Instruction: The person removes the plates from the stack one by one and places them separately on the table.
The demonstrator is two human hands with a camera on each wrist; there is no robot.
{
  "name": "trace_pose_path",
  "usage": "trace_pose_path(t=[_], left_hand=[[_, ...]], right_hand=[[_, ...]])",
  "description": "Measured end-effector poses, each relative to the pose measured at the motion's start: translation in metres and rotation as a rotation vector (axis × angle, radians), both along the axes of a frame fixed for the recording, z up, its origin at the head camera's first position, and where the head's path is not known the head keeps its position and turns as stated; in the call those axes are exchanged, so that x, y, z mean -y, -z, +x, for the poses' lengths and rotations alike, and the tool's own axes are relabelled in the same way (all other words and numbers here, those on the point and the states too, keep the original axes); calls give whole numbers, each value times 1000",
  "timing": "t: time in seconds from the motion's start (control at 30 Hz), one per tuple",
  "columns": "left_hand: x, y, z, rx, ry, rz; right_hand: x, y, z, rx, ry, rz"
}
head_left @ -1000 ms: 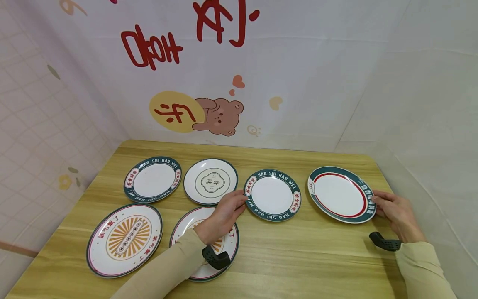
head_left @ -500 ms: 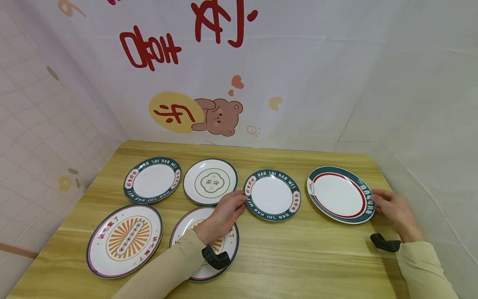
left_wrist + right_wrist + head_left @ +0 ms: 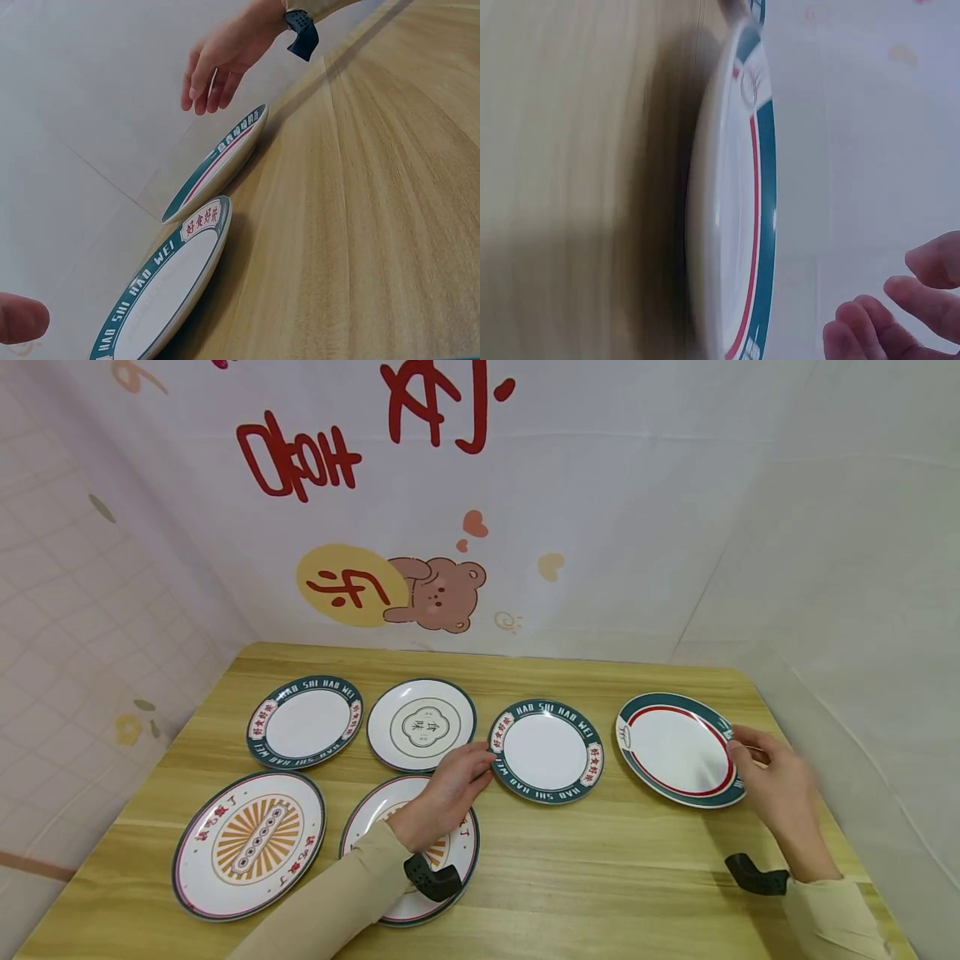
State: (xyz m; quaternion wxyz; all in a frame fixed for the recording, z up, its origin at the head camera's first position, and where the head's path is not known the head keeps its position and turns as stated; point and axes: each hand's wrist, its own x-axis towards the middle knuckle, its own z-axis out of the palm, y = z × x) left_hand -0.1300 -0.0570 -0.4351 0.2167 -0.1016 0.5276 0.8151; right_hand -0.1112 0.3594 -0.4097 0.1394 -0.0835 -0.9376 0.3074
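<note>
A round plate (image 3: 546,752) with a dark green lettered rim lies on the table; it also shows in the left wrist view. My left hand (image 3: 442,797) holds its left rim between thumb and fingers. Most of that hand is out of the left wrist view, leaving one fingertip (image 3: 21,319). To the right is a larger plate (image 3: 675,747) with a green rim and a red inner line. Over its right edge hovers my right hand (image 3: 776,781), fingers loosely bent and apart from the plate in both wrist views.
On the left side lie a green-rimmed plate (image 3: 305,721), a thin-rimmed plate (image 3: 397,714) with a centre emblem, and two larger plates with orange ray patterns, one (image 3: 195,860) left and one (image 3: 408,906) under the left forearm. Cloth-covered walls (image 3: 637,568) border the wooden table (image 3: 637,877).
My right hand has let go of the larger plate's right rim and moved up and slightly left above it. The left hand and the plates have stayed in place.
</note>
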Motion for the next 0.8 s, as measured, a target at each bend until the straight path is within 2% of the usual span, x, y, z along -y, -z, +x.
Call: trace_pose_path(t=[0.2,0.37,0.8], left_hand=[[1,0,0,10,-1,11],[1,0,-1,30,-9,4],[0,0,-1,10,0,-2]], right_hand=[[29,0,9,-61,-81,-58],[51,4,13,-48,-195,-141],[89,23,11,212,-378,-402]])
